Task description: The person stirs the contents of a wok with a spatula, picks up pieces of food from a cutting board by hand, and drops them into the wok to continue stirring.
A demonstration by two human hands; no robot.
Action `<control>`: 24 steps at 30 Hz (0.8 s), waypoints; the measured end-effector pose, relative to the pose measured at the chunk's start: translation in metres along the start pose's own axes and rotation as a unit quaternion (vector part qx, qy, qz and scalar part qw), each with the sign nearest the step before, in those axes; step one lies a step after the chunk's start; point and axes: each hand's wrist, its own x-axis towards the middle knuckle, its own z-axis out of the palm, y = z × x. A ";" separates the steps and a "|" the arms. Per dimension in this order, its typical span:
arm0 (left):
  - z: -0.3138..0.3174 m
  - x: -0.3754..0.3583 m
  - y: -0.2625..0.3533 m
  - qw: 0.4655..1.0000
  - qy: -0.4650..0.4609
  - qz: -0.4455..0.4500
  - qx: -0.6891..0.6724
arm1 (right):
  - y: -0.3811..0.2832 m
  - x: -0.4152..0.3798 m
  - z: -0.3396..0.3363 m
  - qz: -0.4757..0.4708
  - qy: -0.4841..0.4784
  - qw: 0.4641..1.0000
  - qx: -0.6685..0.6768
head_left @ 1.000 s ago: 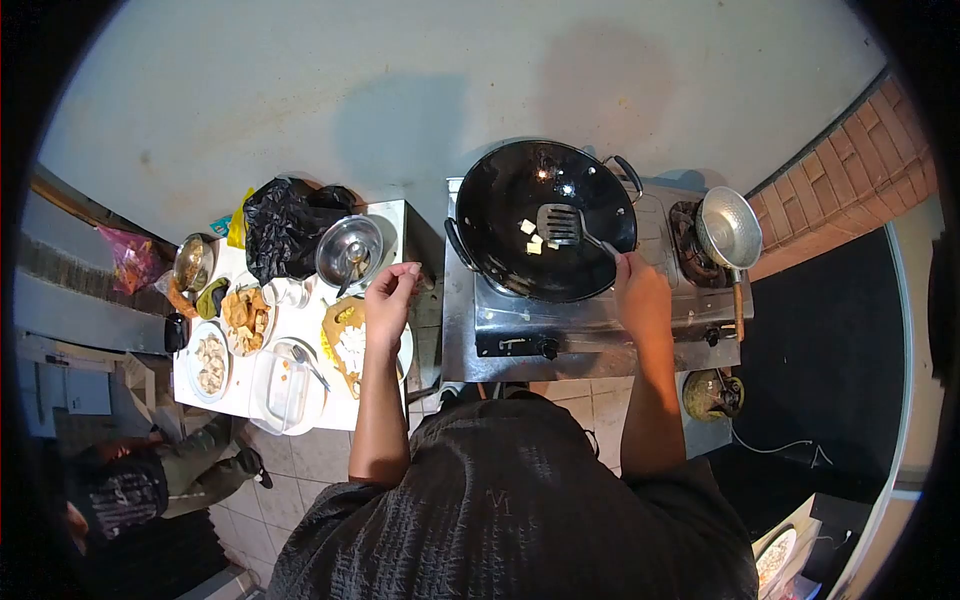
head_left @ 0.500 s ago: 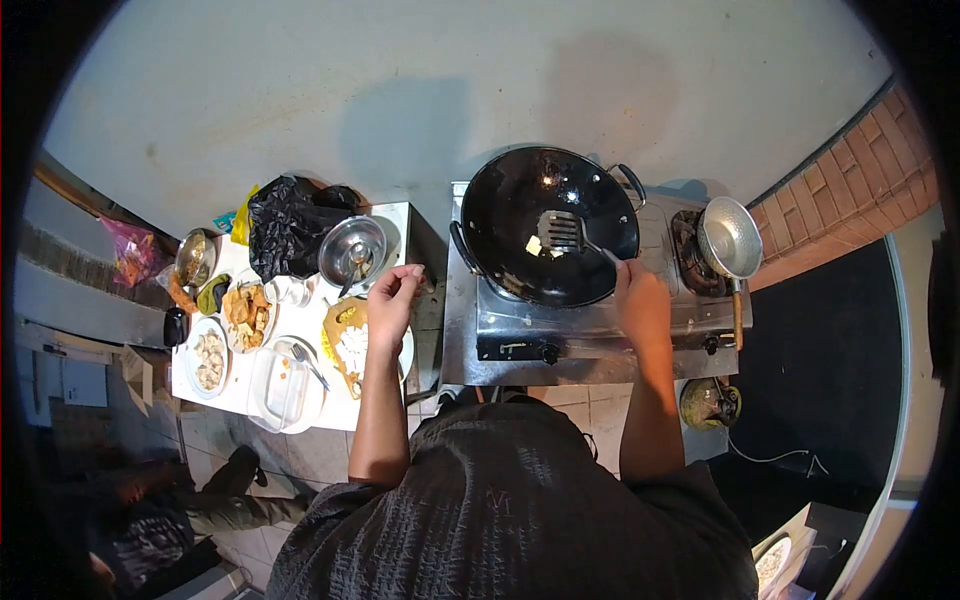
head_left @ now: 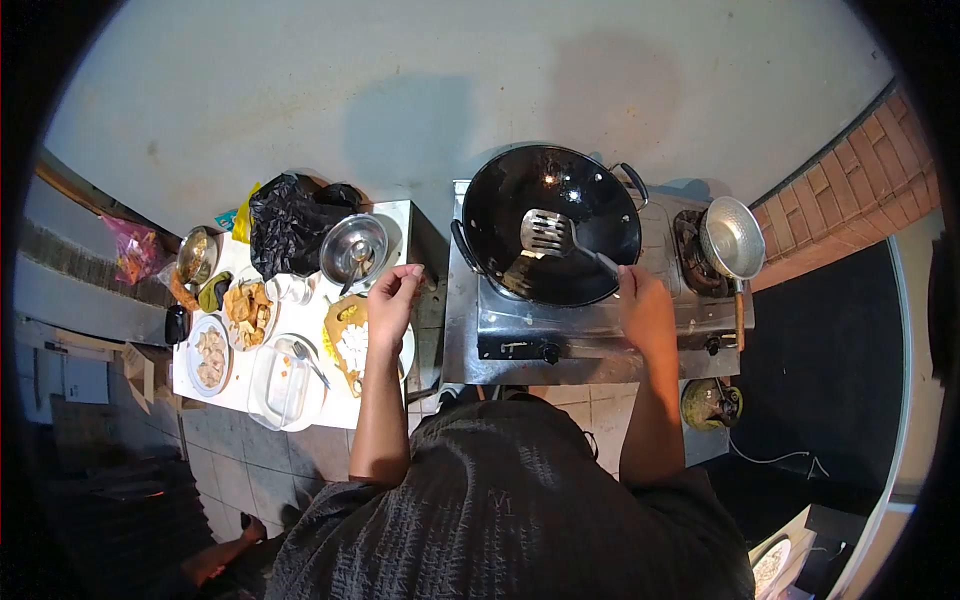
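My right hand [head_left: 648, 308] is closed round the handle of a slotted spatula [head_left: 547, 234]. The spatula's metal head lies inside a large black wok [head_left: 600, 200], left of its middle. Beneath and around the head, the wok's bottom is shiny, and no pale pieces show clearly there. My left hand [head_left: 391, 300] hovers in the gap between the side table and the stove, thumb and fingertips pinched together. Whether anything small is between them I cannot make out. Near that hand are a steel bowl [head_left: 345, 240] with a spoon and a cutting board [head_left: 354, 378] with white cubes.
A small metal saucepan [head_left: 733, 235] sits on the right burner of the steel stove [head_left: 610, 350]. On the white table [head_left: 230, 392] are a black plastic bag [head_left: 285, 230], a plate of fried pieces [head_left: 249, 312], a clear container [head_left: 277, 390]. Another person's hand [head_left: 254, 530] shows lower left.
The spatula head has shifted left in the wok, over where pale yellow pieces were visible. My left hand stays put. The other person at lower left has moved.
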 end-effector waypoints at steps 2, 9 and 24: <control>0.000 0.002 -0.004 1.000 0.000 0.008 0.004 | -0.002 -0.002 -0.005 0.011 -0.027 0.999 0.020; 0.005 0.001 -0.002 1.000 -0.005 0.014 0.014 | 0.003 -0.006 -0.004 0.012 0.007 0.999 0.032; 0.007 0.003 -0.002 1.000 -0.009 0.015 0.000 | 0.004 0.008 0.023 0.015 0.022 0.997 -0.078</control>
